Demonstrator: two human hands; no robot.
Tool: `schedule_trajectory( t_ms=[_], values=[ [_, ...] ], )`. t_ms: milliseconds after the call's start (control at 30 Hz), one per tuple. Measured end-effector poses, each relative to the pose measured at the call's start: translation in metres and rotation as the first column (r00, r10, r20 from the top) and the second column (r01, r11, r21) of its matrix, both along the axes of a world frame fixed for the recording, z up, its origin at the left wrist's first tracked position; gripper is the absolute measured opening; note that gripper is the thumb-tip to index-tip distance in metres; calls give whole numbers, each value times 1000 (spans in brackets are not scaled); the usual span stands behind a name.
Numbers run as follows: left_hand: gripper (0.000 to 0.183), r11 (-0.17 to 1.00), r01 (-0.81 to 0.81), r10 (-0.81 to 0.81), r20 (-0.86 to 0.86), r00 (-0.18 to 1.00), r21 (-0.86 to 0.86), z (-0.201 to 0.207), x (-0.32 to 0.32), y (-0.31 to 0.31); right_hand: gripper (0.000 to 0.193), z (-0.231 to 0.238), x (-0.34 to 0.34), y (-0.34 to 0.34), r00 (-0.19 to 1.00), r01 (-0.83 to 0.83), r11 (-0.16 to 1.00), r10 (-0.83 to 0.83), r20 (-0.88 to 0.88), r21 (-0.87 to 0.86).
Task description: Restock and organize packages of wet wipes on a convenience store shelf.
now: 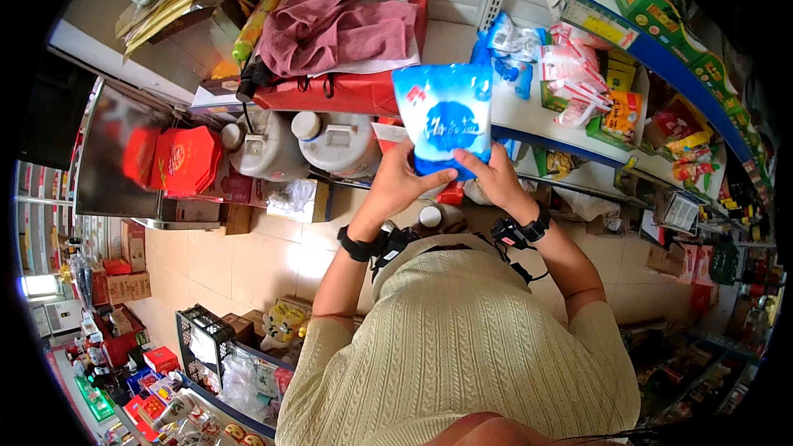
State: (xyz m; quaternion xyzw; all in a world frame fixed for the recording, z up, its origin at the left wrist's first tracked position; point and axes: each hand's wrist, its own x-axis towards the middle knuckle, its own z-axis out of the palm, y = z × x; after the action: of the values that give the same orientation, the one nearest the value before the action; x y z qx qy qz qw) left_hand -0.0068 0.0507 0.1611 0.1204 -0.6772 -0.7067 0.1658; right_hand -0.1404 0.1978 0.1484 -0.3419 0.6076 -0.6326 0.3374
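Between my two hands is a blue and white plastic packet (446,116), held upright by its lower edge in front of the shelf. My left hand (402,180) grips its lower left corner, thumb across the front. On the lower right, my right hand (494,175) pinches it with the thumb pressed on the printed face. The fingers behind the packet are hidden. Just beyond it to the right, similar blue and white packets (514,49) lie on the white shelf, beside pink and white packets (574,74). A red box (347,92) stands behind on the left.
A pink cloth (330,21) lies on top of the red box. Beneath stand two large white jugs (337,144) and red packages (188,161). A blue-edged upper shelf (661,58) juts out at right. Behind me, a black crate (205,343) borders the tiled floor (215,260).
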Motion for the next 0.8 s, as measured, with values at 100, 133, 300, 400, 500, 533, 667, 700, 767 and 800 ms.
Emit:
schedule_trajectory(
  t_ms=[100,133,300,400,500,533,667,700,767,800],
  values=[
    [35,998,-3,-2,99,995,56,-14,-7,3,35,6,-5,-4,999,24,1000,-23,31,-12],
    [33,997,-9,1,109,994,76,-20,-11,2,35,7,-7,-3,999,4,1000,-5,32,10],
    [25,998,45,-55,231,971,45,-48,-22,0,42,-1,-17,11,992,-119,980,125,-33,158],
    [30,964,148,-195,206,959,222,-64,-31,3,39,-16,-23,18,980,-150,973,123,157,173],
    [39,864,89,-258,284,923,495,-73,-39,0,39,-28,-33,27,974,-186,964,156,166,188],
    [46,817,88,-287,269,920,570,-75,-43,-1,39,-31,-36,29,975,-196,961,169,146,196],
    [45,943,49,-180,383,906,329,-84,-71,10,42,-34,-49,29,975,-93,970,135,-178,227],
    [44,928,58,-174,290,941,367,-85,-78,10,43,-32,-54,29,974,-104,965,147,-170,241],
    [40,888,91,-159,115,981,451,-89,-90,10,46,-28,-66,29,977,-116,955,160,-141,274],
    [32,907,57,-118,121,986,417,-91,-96,8,45,-25,-73,31,972,-111,956,162,-170,273]
  ],
)
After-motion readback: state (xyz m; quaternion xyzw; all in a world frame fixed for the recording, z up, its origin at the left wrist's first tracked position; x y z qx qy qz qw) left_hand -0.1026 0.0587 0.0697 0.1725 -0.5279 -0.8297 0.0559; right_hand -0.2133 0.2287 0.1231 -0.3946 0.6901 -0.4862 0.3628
